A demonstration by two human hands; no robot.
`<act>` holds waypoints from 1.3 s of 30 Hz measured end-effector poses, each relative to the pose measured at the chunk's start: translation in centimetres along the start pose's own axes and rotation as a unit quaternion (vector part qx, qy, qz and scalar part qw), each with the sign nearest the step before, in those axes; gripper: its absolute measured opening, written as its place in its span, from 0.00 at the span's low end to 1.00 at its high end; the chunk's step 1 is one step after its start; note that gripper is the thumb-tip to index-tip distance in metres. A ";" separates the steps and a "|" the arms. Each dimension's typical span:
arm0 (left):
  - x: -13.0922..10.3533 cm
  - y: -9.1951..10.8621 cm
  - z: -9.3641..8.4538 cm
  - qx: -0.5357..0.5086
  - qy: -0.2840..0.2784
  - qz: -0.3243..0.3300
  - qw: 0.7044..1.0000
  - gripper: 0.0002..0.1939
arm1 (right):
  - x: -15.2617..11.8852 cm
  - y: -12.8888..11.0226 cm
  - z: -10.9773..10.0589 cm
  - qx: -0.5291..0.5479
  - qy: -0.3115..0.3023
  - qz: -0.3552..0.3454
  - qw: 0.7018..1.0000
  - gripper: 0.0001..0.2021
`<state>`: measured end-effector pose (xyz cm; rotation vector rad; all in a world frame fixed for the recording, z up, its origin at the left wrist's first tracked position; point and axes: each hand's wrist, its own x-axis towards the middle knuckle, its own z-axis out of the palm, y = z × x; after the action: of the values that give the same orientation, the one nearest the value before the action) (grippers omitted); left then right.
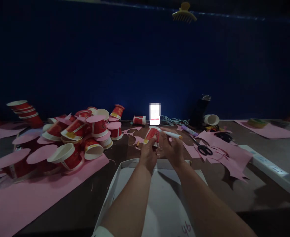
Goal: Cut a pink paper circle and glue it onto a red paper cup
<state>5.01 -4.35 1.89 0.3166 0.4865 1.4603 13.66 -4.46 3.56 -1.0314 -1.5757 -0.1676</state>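
Observation:
My left hand [148, 153] is wrapped round a red paper cup [150, 134] with a white rim and a yellow patch. Close beside it, my right hand [173, 148] grips a slim white pen-like tube [172, 134] with an orange end pointing right. The tube's other end is by the cup; I cannot tell whether they touch. Both hands are above the far edge of a shallow white box [159, 191]. To the left lies a heap of red paper cups [76, 130], several with pink paper discs [41, 154] on them.
A lit phone [155, 113] stands behind my hands. On the right are black-handled scissors [204, 149], cut pink paper [224, 153], a purple tube [189, 131], a power strip [265, 163] and a dark bottle [199, 112]. A pink sheet [56, 194] lies front left, stacked cups [26, 113] behind.

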 end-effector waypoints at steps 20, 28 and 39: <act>0.1 0.0 0.0 0.008 -0.015 -0.004 1.000 0.09 | -0.1 0.2 0.1 -0.017 -0.012 0.005 1.000 0.10; 0.3 -0.2 -0.2 0.011 -0.025 0.005 1.000 0.09 | -0.2 0.1 0.2 -0.022 -0.009 -0.005 1.000 0.10; 0.4 -0.1 -0.2 0.015 -0.014 0.003 1.000 0.10 | -0.3 0.4 0.4 -0.035 -0.007 -0.026 0.999 0.09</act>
<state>4.99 -4.02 1.58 0.3619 0.4852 1.4534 13.66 -4.16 2.97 -1.0491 -1.6205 -0.2533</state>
